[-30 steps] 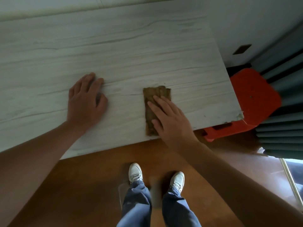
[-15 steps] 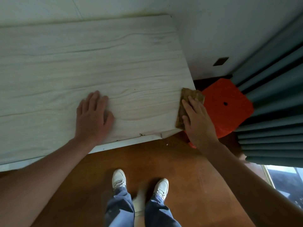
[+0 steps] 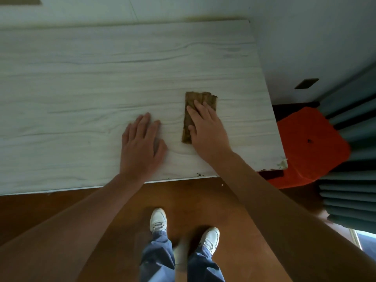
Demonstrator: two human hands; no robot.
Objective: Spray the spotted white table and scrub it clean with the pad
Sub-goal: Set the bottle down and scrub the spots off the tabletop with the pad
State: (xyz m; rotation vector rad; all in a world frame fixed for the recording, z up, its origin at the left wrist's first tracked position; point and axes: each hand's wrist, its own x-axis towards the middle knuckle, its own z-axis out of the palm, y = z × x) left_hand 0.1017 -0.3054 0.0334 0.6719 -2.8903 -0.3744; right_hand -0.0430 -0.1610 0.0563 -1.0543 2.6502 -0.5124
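The white wood-grain table fills the upper left of the head view. A brown scrubbing pad lies flat on it toward the right side. My right hand presses down on the pad with its fingers spread over it. My left hand rests flat on the bare tabletop just left of the pad, palm down, holding nothing. No spray bottle is in view.
An orange stool stands off the table's right end, next to grey-blue pleated curtains. The table's near right corner is chipped. A white wall runs behind the table. My feet in white shoes stand on brown floor.
My right hand has slid the pad back left from the table's right edge onto the tabletop. My left hand stays flat on the table.
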